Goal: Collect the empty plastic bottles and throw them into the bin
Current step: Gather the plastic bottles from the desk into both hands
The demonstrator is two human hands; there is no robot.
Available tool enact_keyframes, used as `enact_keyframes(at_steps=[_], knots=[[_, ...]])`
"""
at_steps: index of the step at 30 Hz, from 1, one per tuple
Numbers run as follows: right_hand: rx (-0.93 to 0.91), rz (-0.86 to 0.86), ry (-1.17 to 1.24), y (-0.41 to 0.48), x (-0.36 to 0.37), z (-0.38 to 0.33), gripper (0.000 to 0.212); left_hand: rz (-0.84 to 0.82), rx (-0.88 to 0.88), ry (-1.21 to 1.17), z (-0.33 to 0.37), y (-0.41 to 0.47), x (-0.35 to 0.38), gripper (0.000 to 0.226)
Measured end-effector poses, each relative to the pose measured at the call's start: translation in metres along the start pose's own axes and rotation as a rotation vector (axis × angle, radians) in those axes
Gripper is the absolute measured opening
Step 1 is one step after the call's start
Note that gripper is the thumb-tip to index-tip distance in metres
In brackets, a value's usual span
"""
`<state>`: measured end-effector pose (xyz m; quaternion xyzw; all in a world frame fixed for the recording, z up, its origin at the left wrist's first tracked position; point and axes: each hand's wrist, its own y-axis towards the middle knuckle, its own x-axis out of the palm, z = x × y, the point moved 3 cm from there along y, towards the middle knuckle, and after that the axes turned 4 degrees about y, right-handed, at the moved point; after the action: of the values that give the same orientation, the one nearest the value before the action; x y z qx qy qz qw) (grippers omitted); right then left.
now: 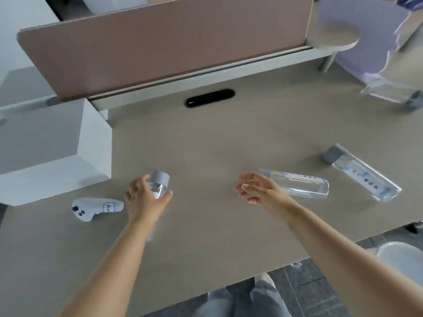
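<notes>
My left hand [144,199] is closed around a clear plastic bottle with a grey cap [158,183], held upright just above the desk; its lower body is hidden behind my hand and forearm. My right hand [256,188] hovers with fingers apart, just left of a clear bottle lying on its side [299,183], not gripping it. Another clear bottle with a grey cap [364,171] lies on its side further right. A fourth clear bottle [389,90] lies blurred at the desk's far right. A white bin [402,255] shows below the desk's right edge.
A white game controller [96,208] lies left of my left hand. A white box [52,147] stands at the desk's left. A brown partition [160,46] runs along the back, with a black cable slot [210,97] before it. The desk's front edge [251,274] is near my legs.
</notes>
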<state>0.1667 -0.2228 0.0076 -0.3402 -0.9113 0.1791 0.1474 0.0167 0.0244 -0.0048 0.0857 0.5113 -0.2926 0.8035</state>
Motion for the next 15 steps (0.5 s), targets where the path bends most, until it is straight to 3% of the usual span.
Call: enact_keyframes(at_steps=[3,8,10,13,15], knots=[[-0.008,0.079,-0.031,-0.005,-0.004,0.004,0.017,-0.141,-0.091,0.087,-0.014,0.006,0.011,0.093],[-0.053,0.177,-0.048,-0.021,-0.019,0.004,0.021,-0.148,-0.007,0.074,-0.003,0.007,0.035,0.075],[-0.111,0.291,-0.102,-0.028,-0.032,0.003,0.022,-0.165,-0.009,-0.001,0.012,0.007,0.043,0.063],[-0.149,0.552,-0.551,-0.037,-0.066,0.003,0.031,-0.254,0.018,-0.240,0.047,-0.005,0.058,0.050],[-0.102,0.591,-0.874,-0.038,-0.089,0.007,0.049,-0.287,0.000,-0.376,0.072,-0.019,0.069,0.045]])
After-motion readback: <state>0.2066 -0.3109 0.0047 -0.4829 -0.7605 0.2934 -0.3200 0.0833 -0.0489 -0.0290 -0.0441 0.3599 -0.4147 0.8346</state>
